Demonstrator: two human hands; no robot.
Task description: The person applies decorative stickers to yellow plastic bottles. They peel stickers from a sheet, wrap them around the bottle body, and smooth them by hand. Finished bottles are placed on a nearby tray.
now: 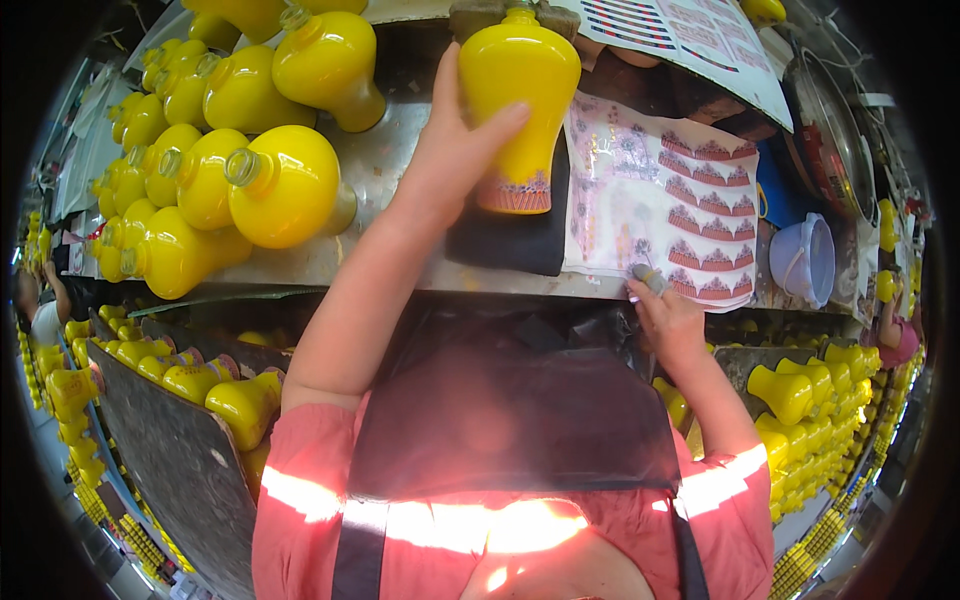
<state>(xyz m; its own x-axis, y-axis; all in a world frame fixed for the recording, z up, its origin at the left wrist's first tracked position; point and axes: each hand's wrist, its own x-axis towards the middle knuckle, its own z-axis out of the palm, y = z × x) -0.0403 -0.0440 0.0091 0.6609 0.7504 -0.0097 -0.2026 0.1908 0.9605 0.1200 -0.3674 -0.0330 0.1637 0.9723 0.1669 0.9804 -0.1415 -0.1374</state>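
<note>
My left hand (452, 140) is wrapped round a glossy yellow bottle (522, 85), its thumb across the front. The bottle's neck points away from me against a dark block (470, 18). A pinkish patterned band (515, 192) runs round its narrow base, above a black pad (510, 235). At the near edge of a printed decal sheet (630, 180), my right hand (672, 322) is closed on a small, grey, rounded piece (650, 278); its exact kind is unclear. Rows of red-brown scalloped decals (712, 218) lie just beyond that hand.
Several yellow bottles (285, 185) stand or lean on the left of the metal bench (385, 150). A pale lilac bucket (803, 260) is at the right edge. Another printed sheet (690, 45) lies at the back. Racks of yellow bottles (800, 400) flank me below the bench.
</note>
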